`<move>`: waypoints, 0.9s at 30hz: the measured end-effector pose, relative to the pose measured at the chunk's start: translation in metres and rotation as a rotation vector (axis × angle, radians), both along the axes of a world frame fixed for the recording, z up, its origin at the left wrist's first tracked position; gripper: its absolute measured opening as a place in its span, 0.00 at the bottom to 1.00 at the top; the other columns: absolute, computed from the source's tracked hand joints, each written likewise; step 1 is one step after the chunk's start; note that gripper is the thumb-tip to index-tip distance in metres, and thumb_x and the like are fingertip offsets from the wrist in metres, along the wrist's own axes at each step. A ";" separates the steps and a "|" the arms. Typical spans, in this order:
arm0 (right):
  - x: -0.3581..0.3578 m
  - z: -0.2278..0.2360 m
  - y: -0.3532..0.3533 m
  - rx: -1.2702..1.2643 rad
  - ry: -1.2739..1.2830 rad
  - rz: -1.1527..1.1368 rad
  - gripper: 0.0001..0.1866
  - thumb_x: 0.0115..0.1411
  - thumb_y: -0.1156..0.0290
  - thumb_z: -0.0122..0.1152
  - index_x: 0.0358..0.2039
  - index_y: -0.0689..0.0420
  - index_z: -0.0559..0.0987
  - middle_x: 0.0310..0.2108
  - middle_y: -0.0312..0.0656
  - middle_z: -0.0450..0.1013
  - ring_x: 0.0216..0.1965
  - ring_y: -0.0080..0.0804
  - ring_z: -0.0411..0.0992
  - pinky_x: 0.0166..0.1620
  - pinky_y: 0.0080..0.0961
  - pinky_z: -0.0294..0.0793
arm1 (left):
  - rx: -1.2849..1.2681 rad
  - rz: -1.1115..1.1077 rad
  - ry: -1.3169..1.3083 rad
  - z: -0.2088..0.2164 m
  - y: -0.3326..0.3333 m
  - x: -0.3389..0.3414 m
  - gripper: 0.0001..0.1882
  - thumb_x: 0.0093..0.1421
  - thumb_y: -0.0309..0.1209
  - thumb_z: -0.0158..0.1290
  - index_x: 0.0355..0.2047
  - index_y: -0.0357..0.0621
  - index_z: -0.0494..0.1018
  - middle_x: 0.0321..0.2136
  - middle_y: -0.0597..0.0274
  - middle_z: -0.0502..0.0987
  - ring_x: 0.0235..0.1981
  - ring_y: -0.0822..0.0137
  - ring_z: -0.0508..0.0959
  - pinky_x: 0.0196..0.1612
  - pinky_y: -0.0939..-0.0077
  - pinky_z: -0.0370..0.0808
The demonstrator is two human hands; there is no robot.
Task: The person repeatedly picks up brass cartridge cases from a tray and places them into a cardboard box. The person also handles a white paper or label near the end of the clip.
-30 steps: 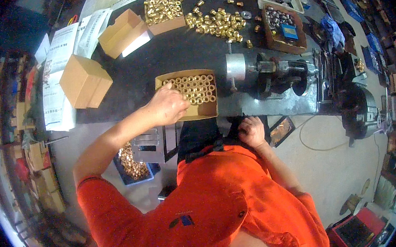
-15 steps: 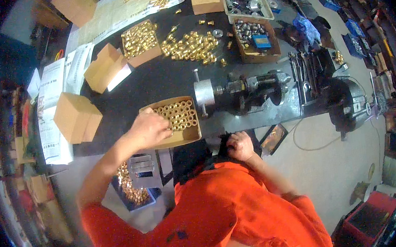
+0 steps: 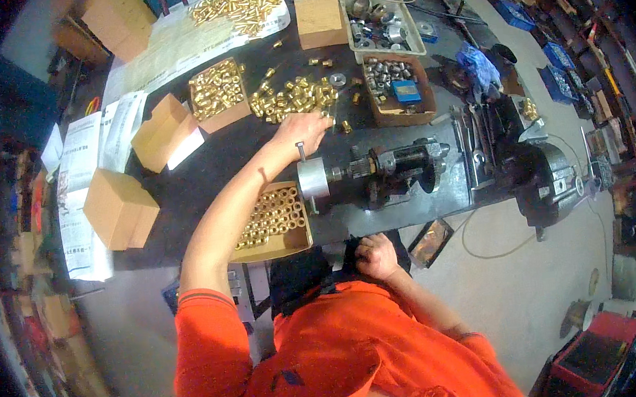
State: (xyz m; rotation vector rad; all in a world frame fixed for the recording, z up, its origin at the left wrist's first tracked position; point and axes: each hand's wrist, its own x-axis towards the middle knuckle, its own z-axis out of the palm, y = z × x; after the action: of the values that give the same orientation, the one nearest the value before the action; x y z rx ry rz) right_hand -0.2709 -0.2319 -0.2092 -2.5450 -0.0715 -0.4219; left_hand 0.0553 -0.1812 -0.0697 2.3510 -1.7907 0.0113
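My left hand (image 3: 304, 131) reaches across the bench to the right edge of a loose heap of brass fittings (image 3: 287, 99). Its fingers are bent together, with a small brass fitting (image 3: 327, 115) at their tips. Under that forearm lies an open cardboard box (image 3: 292, 243), partly hidden, holding rows of upright brass fittings (image 3: 278, 215). Down at my lap, my right hand (image 3: 375, 257) is curled closed; the inside of its fist is hidden. Just right of the box stands a dark metal fixture (image 3: 406, 164) with a silver round end (image 3: 312, 178) and a crossbar.
A carton of brass fittings (image 3: 218, 90) and an empty-looking open carton (image 3: 165, 133) stand left of the heap. More brass parts (image 3: 237, 9) lie on newspaper at the back. Boxes of steel parts (image 3: 401, 112), wrenches (image 3: 476, 143) and a heavy chuck-like device (image 3: 547, 178) are right.
My left hand has left the cardboard box and moved forward and right to the brass heap. My right hand stays curled at my lap. The whole view has shifted slightly.
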 end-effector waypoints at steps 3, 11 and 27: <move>-0.002 -0.003 0.000 0.017 0.006 -0.001 0.08 0.32 0.68 0.63 0.18 0.51 0.76 0.24 0.36 0.69 0.30 0.39 0.69 0.34 0.36 0.66 | 0.001 -0.003 0.000 0.000 -0.004 0.002 0.09 0.56 0.34 0.52 0.38 0.48 0.73 0.27 0.53 0.77 0.30 0.50 0.78 0.32 0.56 0.76; 0.000 -0.005 0.001 0.019 0.029 -0.003 0.09 0.33 0.67 0.64 0.20 0.51 0.77 0.24 0.37 0.70 0.31 0.41 0.69 0.36 0.37 0.67 | 0.044 0.122 0.029 -0.002 0.007 0.012 0.12 0.55 0.37 0.49 0.31 0.42 0.74 0.23 0.44 0.77 0.28 0.43 0.78 0.33 0.49 0.75; 0.005 0.002 0.003 0.021 -0.025 0.013 0.07 0.31 0.71 0.61 0.18 0.51 0.75 0.23 0.37 0.70 0.28 0.39 0.68 0.33 0.35 0.66 | 0.032 0.415 0.229 0.008 0.054 0.021 0.12 0.54 0.40 0.57 0.33 0.46 0.77 0.28 0.54 0.80 0.32 0.54 0.80 0.36 0.59 0.75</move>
State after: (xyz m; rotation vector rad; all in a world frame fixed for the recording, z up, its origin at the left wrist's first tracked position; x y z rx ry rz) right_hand -0.2662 -0.2289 -0.2067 -2.5176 -0.0922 -0.4474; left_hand 0.0767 -0.1274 -0.0621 2.5799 -1.1896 -0.2198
